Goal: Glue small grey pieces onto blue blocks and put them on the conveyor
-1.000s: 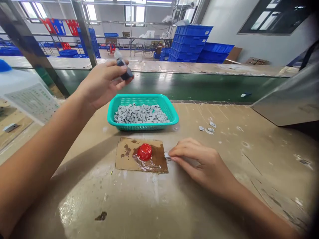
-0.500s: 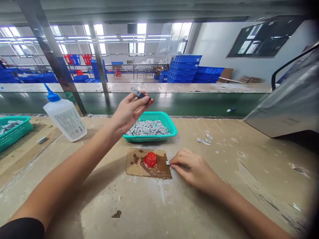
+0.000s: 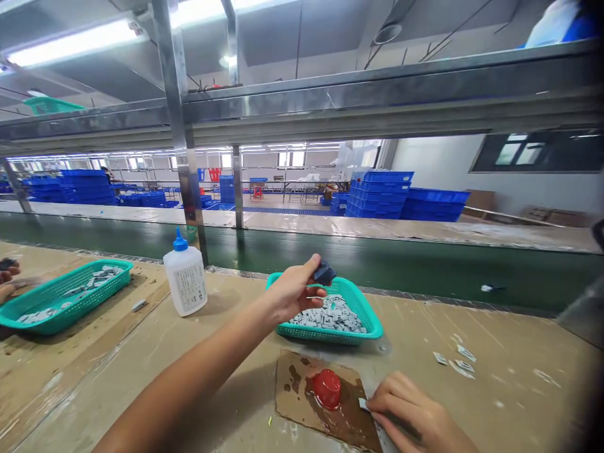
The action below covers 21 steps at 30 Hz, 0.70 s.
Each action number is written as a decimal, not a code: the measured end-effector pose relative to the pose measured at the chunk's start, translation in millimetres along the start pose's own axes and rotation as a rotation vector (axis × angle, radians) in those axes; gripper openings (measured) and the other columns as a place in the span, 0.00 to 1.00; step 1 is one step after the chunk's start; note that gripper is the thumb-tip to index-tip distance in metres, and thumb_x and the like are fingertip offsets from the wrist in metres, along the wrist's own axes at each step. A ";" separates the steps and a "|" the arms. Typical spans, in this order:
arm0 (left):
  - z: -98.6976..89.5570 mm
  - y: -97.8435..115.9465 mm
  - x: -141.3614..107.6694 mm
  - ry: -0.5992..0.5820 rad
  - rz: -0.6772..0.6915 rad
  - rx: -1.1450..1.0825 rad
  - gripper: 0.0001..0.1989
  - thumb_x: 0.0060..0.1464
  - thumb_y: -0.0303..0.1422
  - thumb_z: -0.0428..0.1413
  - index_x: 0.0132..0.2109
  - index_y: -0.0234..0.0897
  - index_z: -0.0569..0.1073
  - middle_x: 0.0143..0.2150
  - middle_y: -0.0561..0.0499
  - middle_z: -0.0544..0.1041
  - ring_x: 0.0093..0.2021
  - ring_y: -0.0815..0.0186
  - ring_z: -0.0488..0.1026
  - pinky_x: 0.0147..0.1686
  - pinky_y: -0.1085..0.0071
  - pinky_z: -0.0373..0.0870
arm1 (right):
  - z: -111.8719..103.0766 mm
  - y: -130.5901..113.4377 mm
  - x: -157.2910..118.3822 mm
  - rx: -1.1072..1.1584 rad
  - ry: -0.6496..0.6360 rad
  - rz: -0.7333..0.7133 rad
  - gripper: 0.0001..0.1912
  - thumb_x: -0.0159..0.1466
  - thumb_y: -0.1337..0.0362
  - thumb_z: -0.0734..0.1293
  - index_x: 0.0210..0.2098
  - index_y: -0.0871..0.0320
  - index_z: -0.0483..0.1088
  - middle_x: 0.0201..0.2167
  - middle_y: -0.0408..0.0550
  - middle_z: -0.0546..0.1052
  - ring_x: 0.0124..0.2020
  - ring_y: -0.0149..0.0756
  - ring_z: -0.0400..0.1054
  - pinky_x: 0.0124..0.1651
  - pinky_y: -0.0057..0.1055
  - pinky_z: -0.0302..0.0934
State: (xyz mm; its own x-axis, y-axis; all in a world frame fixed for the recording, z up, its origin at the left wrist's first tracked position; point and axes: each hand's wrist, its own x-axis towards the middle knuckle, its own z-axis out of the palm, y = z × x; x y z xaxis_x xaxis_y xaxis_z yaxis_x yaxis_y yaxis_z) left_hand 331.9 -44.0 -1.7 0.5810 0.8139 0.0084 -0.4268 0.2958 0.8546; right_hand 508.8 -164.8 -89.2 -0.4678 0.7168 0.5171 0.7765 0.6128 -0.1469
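My left hand (image 3: pixel 295 292) is raised in front of the turquoise basket (image 3: pixel 372 321), its fingers closed on a small dark blue plastic part (image 3: pixel 324 272). The basket holds many small grey plastic pieces (image 3: pixel 330 314). Low on the right, my right hand (image 3: pixel 415 409) pinches a small light grey piece (image 3: pixel 363 404) at the right edge of a cardboard sheet (image 3: pixel 295 406). On that sheet stands a wet, shiny red cup-shaped object (image 3: pixel 326 389), with dark liquid stains around it.
A white bottle with a blue nozzle (image 3: pixel 186 283) stands left of the basket. Several loose grey pieces (image 3: pixel 465 353) lie at right. Another turquoise basket (image 3: pixel 61 318) is at left, beside a co-worker's hand (image 3: pixel 7 277). Behind the table runs a green conveyor belt (image 3: pixel 425 255).
The view has tilted up and turned left, bringing in the co-worker's hand. My left hand has turned the dark blue part, hiding its pale end. My right hand still pinches the grey piece by the cardboard.
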 end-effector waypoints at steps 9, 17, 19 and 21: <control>-10.6 0.2 0.2 -0.109 -0.048 -0.021 0.09 0.49 0.24 0.54 0.40 0.33 0.72 0.31 0.48 0.71 0.30 0.72 0.70 0.31 0.77 0.67 | -1.9 -8.3 -5.1 0.051 -0.080 0.164 0.13 0.62 0.70 0.56 0.26 0.58 0.68 0.25 0.48 0.69 0.28 0.35 0.64 0.30 0.30 0.62; -5.8 -13.4 0.3 -0.181 -0.063 -0.028 0.09 0.51 0.24 0.52 0.39 0.35 0.74 0.40 0.48 0.73 0.27 0.76 0.69 0.26 0.83 0.67 | 0.7 -4.5 -5.2 0.047 -0.083 0.157 0.11 0.60 0.73 0.58 0.27 0.59 0.70 0.26 0.49 0.71 0.30 0.36 0.65 0.34 0.34 0.59; -5.5 -14.9 1.9 -0.143 -0.048 -0.030 0.06 0.51 0.26 0.52 0.35 0.33 0.73 0.41 0.47 0.73 0.26 0.77 0.69 0.25 0.84 0.68 | -0.3 -4.7 -5.0 0.057 -0.081 0.159 0.10 0.59 0.74 0.59 0.27 0.60 0.71 0.26 0.49 0.71 0.31 0.37 0.65 0.35 0.35 0.60; -6.9 -15.9 4.2 -0.095 -0.042 -0.019 0.05 0.51 0.30 0.54 0.32 0.32 0.72 0.42 0.46 0.73 0.27 0.75 0.70 0.25 0.83 0.69 | -3.7 -6.7 -4.3 0.091 -0.042 0.169 0.10 0.60 0.73 0.59 0.28 0.60 0.71 0.27 0.49 0.71 0.31 0.36 0.65 0.34 0.33 0.61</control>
State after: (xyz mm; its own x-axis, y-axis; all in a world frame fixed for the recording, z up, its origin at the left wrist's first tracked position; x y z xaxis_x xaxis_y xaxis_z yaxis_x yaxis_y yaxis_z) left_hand 336.3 -41.8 -18.9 0.6612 0.7499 0.0229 -0.4136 0.3389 0.8450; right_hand 507.1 -173.2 -87.4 -0.3527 0.8240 0.4435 0.8048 0.5089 -0.3056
